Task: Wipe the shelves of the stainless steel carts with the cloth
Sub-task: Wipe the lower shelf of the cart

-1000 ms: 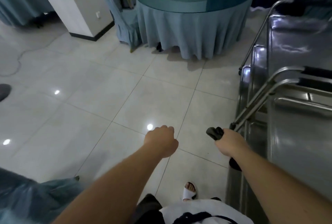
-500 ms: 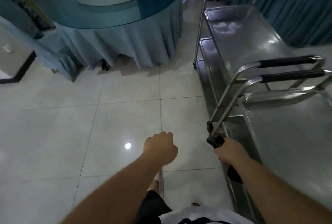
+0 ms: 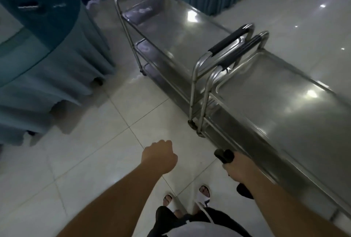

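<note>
While nearing: bring right hand, gripping dark object, flat over near cart.
Left hand: fist, apparently empty.

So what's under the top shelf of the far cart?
Under the far cart's top shelf, two lower shelf edges show at its left end; their surfaces are mostly hidden.

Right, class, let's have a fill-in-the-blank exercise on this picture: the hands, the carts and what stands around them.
1. The right hand grips a ____ handle at the near cart.
2. The left hand is curled into a ____ and holds nothing.
3. The carts stand end to end; the far cart makes ____ in all.
4. The round table wears a ____ cloth.

Missing words: black; fist; two; blue
</note>
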### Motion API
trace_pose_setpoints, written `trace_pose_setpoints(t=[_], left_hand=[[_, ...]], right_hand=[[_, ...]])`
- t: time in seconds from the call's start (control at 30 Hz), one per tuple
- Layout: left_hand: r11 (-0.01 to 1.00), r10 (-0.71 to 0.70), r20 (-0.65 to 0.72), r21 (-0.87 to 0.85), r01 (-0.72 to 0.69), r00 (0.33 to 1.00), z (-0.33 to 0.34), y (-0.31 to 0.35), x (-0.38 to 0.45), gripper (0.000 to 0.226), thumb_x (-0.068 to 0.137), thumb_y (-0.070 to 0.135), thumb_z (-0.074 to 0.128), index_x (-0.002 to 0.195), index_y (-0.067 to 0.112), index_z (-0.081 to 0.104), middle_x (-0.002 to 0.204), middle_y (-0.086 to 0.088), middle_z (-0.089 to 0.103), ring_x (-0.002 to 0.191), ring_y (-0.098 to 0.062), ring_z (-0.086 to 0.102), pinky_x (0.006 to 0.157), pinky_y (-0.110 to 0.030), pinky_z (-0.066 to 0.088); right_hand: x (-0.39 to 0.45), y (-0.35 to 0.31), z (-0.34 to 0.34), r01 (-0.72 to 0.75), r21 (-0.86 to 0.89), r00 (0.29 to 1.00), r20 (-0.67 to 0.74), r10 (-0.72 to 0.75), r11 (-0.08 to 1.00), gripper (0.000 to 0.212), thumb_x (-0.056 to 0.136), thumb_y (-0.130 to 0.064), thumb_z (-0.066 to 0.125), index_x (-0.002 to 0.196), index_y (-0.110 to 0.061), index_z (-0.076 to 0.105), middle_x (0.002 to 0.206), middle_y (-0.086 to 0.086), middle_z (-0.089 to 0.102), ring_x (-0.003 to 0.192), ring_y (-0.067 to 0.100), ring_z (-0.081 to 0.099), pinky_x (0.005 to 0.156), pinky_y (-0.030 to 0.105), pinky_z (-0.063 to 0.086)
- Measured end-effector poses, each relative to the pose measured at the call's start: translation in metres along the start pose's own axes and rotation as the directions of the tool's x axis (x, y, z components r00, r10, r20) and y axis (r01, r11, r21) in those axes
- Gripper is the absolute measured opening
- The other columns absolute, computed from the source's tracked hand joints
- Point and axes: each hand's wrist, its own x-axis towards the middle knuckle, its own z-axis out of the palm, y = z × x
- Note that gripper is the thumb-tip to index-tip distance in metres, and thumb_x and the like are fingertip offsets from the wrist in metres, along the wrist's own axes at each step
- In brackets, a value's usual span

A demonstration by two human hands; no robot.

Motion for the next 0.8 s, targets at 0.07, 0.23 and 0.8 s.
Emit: trace_pose_setpoints(t=[0.07,0.23,0.8], left_hand=[[0.999,0.029,0.009,0.032,-0.029,1.000,-0.011,0.009,0.008,0.043,0.102,0.039,0.045,0.141,0.023,0.054,0.136,-0.001,0.058,0.120,-0.025,0.058,0.084,-0.036,0.040],[0.990,0.122,0.018,0.068,-0.122,0.992,-0.033,0.029,0.038,0.046,0.104,0.040,0.044,0.145,0.023,0.052,0.141,-0.001,0.056,0.123,-0.024,0.057,0.085,-0.034,0.038],[0.906,0.378,0.288,0.078,-0.415,0.880,-0.030,0.034,0.257,0.050,0.100,0.039,0.049,0.148,0.023,0.049,0.150,-0.005,0.056,0.131,-0.028,0.056,0.099,-0.037,0.046]], right_hand=[[0.009,0.005,-0.009,-0.024,0.056,0.999,-0.022,0.026,0.998,0.021,0.097,-0.023,0.061,0.112,-0.009,0.064,0.104,0.015,0.071,0.099,0.034,0.068,0.092,0.046,0.057],[0.032,0.002,-0.022,-0.058,0.151,0.994,-0.081,0.071,0.987,0.015,0.093,-0.025,0.062,0.102,-0.013,0.061,0.092,0.010,0.069,0.086,0.028,0.067,0.073,0.035,0.053],[0.134,-0.031,0.043,-0.257,0.320,0.933,-0.166,0.321,0.912,0.022,0.093,-0.029,0.063,0.114,-0.023,0.061,0.086,-0.001,0.066,0.077,0.018,0.062,0.069,0.035,0.051]])
